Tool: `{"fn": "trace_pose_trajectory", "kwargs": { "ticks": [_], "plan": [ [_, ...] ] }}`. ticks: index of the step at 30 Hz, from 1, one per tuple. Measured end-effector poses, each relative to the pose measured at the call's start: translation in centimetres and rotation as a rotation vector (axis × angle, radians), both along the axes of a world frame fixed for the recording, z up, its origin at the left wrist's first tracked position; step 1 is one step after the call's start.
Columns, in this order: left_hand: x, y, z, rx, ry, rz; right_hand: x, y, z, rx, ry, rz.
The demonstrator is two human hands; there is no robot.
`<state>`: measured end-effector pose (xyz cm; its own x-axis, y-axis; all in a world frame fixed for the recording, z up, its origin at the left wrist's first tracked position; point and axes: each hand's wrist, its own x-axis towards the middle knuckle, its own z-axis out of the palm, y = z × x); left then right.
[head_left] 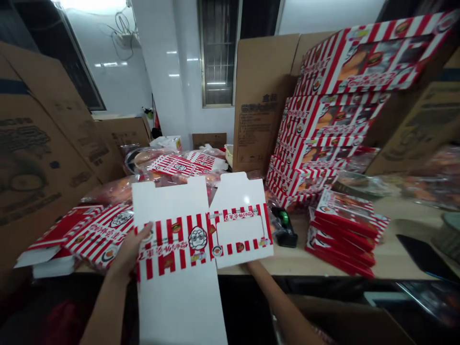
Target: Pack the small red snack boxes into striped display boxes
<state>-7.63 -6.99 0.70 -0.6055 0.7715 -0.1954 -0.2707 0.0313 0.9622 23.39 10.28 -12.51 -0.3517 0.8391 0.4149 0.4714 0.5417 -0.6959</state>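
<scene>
A partly unfolded box carton (179, 297), white with red stripes and a cartoon face, hangs in front of me above the table's front edge. Its right panel has a white window area and angles away from the larger left one. My left hand (133, 247) grips the left edge, thumb on the printed face and the other fingers mostly out of sight. Behind the right panel's lower edge goes my right hand (251, 266); only the wrist area shows, and its fingers are hidden. Flat striped cartons (102, 235) lie by my left hand.
Finished striped boxes (323, 115) form a tall stack at right. Before it are a tape dispenser (284, 227), a pile of red-edged packs (341, 235) and a dark phone-like slab (427, 256). Bagged items (115, 189) and more cartons (179, 165) lie behind; cardboard boxes (264, 105) stand around.
</scene>
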Motion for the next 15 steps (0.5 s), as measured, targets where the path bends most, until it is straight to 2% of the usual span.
{"fn": "trace_pose_trajectory", "kwargs": {
  "ticks": [3, 6, 9, 11, 13, 15],
  "plan": [
    [1.3, 2.9, -1.6, 0.093, -0.138, -0.099, 1.7, -1.1, 0.2, -0.093, 0.162, -0.032],
    [2.7, 4.1, -2.8, 0.18, -0.263, -0.2, 2.8, -2.0, 0.6, -0.174, 0.365, -0.084],
    [3.7, 3.1, -3.6, 0.182, -0.344, -0.265, 3.1, -2.3, 1.3, -0.303, 0.602, -0.171],
    [3.8, 1.8, -3.5, 0.14, -0.341, -0.293, 3.1, -2.1, 2.1, -0.404, 0.745, -0.197],
    [3.7, 0.3, -2.8, 0.148, -0.262, -0.354, 3.2, -1.7, 3.0, -0.485, 0.855, -0.198],
    [3.6, -1.3, -1.7, 0.288, -0.082, -0.454, 3.4, -1.5, 3.9, -0.54, 0.93, -0.203]
  ]
}}
